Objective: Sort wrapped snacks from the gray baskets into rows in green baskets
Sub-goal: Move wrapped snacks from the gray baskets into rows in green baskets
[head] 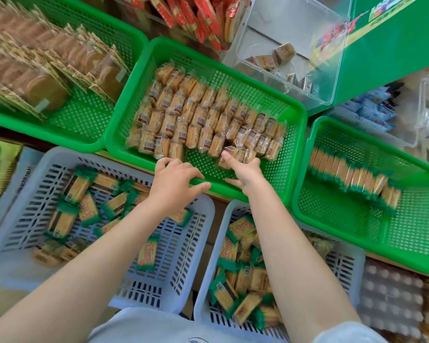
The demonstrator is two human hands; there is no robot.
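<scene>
Green plastic baskets fill the upper half of my view, three of them side by side. I see the left green basket holding upright rows of round biscuits in clear wrappers. Below it sits the left gray basket, with green-edged wrapped snacks lying loose in it at all angles.

My left hand hovers over the near rim of the middle green basket. Its fingers are spread and only lightly curved, and it holds nothing. That basket carries several slanted rows of small clear-wrapped crackers, most standing on edge.

My right hand reaches just inside the same basket. Its fingers press on the crackers at the near right end of the front row; I cannot tell whether they curl round one pack. Under the right forearm lies the right gray basket, also with loose green-edged snacks piled in it.

Further right, the right green basket has one slanted row of green-edged packs standing on edge across its far half. Above it stands a clear plastic bin with a few wrapped pieces inside. At the bottom right corner a tray of eggs shows.
</scene>
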